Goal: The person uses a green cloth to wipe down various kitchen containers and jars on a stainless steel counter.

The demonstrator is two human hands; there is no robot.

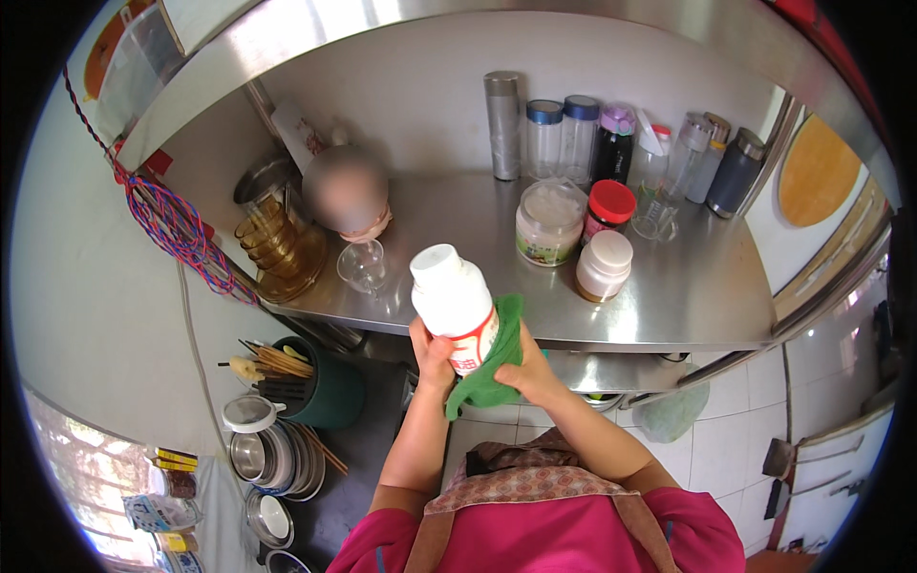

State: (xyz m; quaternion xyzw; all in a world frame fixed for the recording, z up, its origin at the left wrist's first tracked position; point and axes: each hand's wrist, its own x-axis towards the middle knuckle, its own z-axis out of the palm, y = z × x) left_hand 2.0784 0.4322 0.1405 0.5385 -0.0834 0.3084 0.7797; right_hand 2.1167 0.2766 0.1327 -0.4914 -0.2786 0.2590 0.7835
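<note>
A white plastic bottle (453, 297) with a white cap and a red-and-white label is tilted in front of the steel shelf. My left hand (434, 358) grips its lower left side. Against the bottle's right side, my right hand (526, 369) holds a green cloth (491, 376), which hangs down below the bottle. On the shelf behind, to the right, stand a wide clear-topped jar (548, 229), a jar with a red lid (610, 204) and a small jar with a whitish lid (604, 266).
Stacked amber glasses (271, 240) and a clear glass cup (363, 266) stand on the steel shelf (458, 208) at left. Several flasks and bottles line its back right. Below left are a green utensil bucket (337, 390) and stacked metal bowls (279, 458).
</note>
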